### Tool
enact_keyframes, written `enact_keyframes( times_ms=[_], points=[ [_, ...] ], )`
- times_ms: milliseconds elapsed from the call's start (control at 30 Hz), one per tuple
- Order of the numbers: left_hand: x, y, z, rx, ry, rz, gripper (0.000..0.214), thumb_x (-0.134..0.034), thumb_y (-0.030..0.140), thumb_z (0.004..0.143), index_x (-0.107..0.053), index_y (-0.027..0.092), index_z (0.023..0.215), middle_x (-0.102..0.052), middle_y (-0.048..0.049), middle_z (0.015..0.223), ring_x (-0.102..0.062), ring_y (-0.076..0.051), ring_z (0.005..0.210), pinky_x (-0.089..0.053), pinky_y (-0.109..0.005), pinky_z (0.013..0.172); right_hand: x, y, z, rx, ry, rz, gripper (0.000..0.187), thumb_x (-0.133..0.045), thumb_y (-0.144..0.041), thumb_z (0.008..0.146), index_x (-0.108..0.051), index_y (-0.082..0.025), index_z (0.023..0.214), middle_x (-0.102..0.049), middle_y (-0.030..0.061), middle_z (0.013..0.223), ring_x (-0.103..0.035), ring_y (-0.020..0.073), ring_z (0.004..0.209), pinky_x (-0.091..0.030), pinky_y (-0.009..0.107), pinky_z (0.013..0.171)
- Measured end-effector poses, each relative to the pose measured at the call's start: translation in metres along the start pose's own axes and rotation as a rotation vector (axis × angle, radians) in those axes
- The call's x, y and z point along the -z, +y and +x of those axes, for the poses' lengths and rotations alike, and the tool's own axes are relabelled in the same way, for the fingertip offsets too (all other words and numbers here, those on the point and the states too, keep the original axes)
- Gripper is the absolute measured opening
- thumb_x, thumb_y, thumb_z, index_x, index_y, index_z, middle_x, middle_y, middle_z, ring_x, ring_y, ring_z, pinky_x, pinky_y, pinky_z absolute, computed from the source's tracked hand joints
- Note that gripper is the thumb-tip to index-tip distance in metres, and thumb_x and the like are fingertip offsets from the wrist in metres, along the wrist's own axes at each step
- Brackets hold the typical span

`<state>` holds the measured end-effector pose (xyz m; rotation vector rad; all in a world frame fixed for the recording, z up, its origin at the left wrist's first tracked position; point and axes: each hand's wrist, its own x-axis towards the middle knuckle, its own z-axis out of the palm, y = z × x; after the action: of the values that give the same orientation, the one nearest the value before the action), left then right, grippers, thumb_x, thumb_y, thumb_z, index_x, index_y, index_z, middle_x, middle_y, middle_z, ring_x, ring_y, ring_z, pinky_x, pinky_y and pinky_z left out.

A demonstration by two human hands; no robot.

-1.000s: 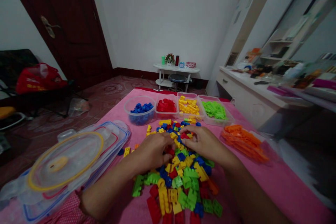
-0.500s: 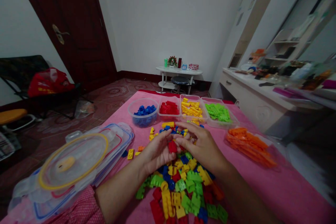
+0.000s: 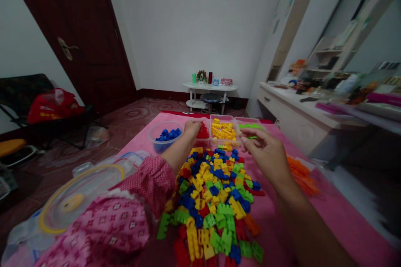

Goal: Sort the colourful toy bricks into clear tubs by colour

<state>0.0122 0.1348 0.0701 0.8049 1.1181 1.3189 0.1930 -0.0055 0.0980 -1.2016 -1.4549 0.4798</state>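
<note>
My left hand [image 3: 191,127] is at the near left part of the clear tub of red bricks [image 3: 203,131]. Its fingertips point into that tub, and what they hold, if anything, is hidden. My right hand [image 3: 263,144] hovers in front of the tub of green bricks [image 3: 251,125], thumb and fingers drawn together. Any small piece in that pinch cannot be made out. Between my arms lies a loose pile of mixed bricks [image 3: 216,192] in yellow, blue, green, red and orange.
A round tub of blue bricks [image 3: 169,134] and a tub of yellow bricks [image 3: 223,130] flank the red one. Orange bricks [image 3: 302,177] lie in a clear bag at the right. Stacked clear lids [image 3: 82,200] lie at the left on the pink cloth [image 3: 335,221].
My hands were together over the pile with a red brick between them. The left has gone forward to the red tub; the right has moved right, toward the green tub.
</note>
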Motion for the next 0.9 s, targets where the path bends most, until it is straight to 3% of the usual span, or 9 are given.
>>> enact_keyframes(
  times_ms=[133,267,367,467,533,633,800,900],
  points=[
    [0.003,-0.007,0.018,-0.228,-0.019,0.457,0.016,-0.06,0.002,0.061,-0.067,0.015,0.068,-0.066,-0.0031,0.067,-0.064,-0.019,0.079,-0.049,-0.033,0.082,0.002,0.01,0.002,0.087,-0.012,-0.175,0.023,-0.058,-0.028,0.079,-0.066,-0.017,0.098,-0.068,0.0047,0.083,-0.06,0.0139,0.061,-0.048,0.027,0.058],
    [0.009,-0.011,0.011,-0.432,-0.115,0.779,0.019,-0.061,0.005,0.061,-0.071,0.019,0.07,-0.07,-0.0057,0.09,-0.057,-0.024,0.106,-0.037,-0.036,0.101,0.001,0.037,0.006,0.129,-0.083,-0.451,0.018,-0.054,-0.025,0.081,-0.068,-0.018,0.092,-0.068,0.0052,0.091,-0.061,0.0153,0.071,-0.048,0.027,0.067],
    [0.008,-0.016,-0.005,-0.543,-0.26,0.985,0.024,-0.059,0.01,0.067,-0.073,0.02,0.082,-0.071,-0.0047,0.097,-0.059,-0.021,0.103,-0.04,-0.032,0.098,-0.002,0.06,0.005,0.066,-0.235,-0.693,0.025,-0.052,-0.02,0.081,-0.068,-0.018,0.1,-0.068,0.0084,0.103,-0.062,0.0206,0.092,-0.046,0.031,0.081],
    [0.005,-0.028,-0.026,-0.678,-0.49,1.429,0.028,-0.053,0.015,0.075,-0.072,0.022,0.095,-0.071,-0.0063,0.099,-0.063,-0.021,0.095,-0.047,-0.032,0.087,-0.007,0.08,-0.001,-0.026,-0.368,-0.871,0.035,-0.048,-0.015,0.082,-0.065,-0.019,0.112,-0.064,0.01,0.117,-0.057,0.0251,0.109,-0.042,0.035,0.091],
    [0.005,-0.037,-0.038,-0.716,-0.565,1.644,0.028,-0.053,0.014,0.076,-0.072,0.02,0.095,-0.07,-0.01,0.097,-0.064,-0.024,0.094,-0.048,-0.034,0.083,-0.01,0.089,-0.005,-0.07,-0.423,-0.911,0.038,-0.044,-0.014,0.083,-0.063,-0.02,0.116,-0.063,0.0099,0.119,-0.056,0.025,0.111,-0.042,0.035,0.092],
    [0.006,-0.046,-0.048,-0.695,-0.561,1.704,0.025,-0.055,0.01,0.072,-0.073,0.016,0.088,-0.07,-0.0144,0.09,-0.064,-0.028,0.094,-0.048,-0.036,0.083,-0.011,0.096,-0.007,-0.099,-0.454,-0.915,0.043,-0.041,-0.012,0.083,-0.062,-0.02,0.119,-0.062,0.0095,0.121,-0.056,0.0231,0.112,-0.041,0.032,0.092],
    [0.012,-0.044,-0.054,-0.714,-0.574,1.713,0.035,-0.052,0.006,0.072,-0.072,0.021,0.096,-0.07,-0.0122,0.094,-0.062,-0.026,0.096,-0.047,-0.035,0.085,-0.008,0.101,-0.006,-0.147,-0.431,-0.901,0.041,-0.051,-0.018,0.08,-0.063,-0.024,0.118,-0.066,0.0082,0.114,-0.06,0.0256,0.106,-0.043,0.036,0.088],
    [0.017,-0.044,-0.06,-0.717,-0.518,1.558,0.034,-0.053,0.008,0.074,-0.071,0.022,0.1,-0.069,-0.0093,0.1,-0.061,-0.024,0.1,-0.045,-0.033,0.088,-0.006,0.101,-0.004,-0.148,-0.407,-0.868,0.036,-0.055,-0.02,0.078,-0.066,-0.025,0.112,-0.068,0.0062,0.11,-0.06,0.0243,0.104,-0.044,0.033,0.086]
  ],
)
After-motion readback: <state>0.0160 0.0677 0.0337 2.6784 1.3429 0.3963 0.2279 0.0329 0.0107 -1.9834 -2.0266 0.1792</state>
